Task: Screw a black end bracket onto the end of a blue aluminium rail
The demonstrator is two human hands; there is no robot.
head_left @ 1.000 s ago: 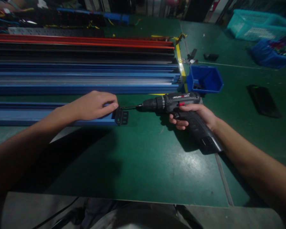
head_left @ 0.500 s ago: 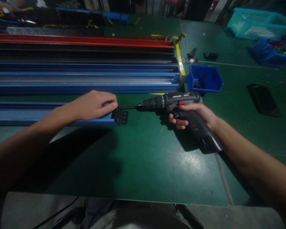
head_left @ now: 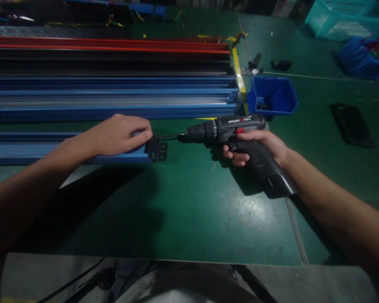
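My right hand is wrapped round the grip of a black cordless drill, index finger by the red switch. The drill points left, and its long thin bit reaches a black slotted end bracket. That bracket sits at the right end of a blue metal profile. My left hand is closed over the profile's end, thumb and fingers against the bracket's upper edge; its fingertips are partly hidden.
Behind lie several long blue profiles, black ones and a red profile. A blue bin stands right of their ends. Farther right are a dark flat object and a turquoise basket. The green table's front edge is near me.
The whole view has shifted slightly, so things sit a little higher in the picture. Both hands, the drill and the bracket keep nearly the same positions relative to each other.
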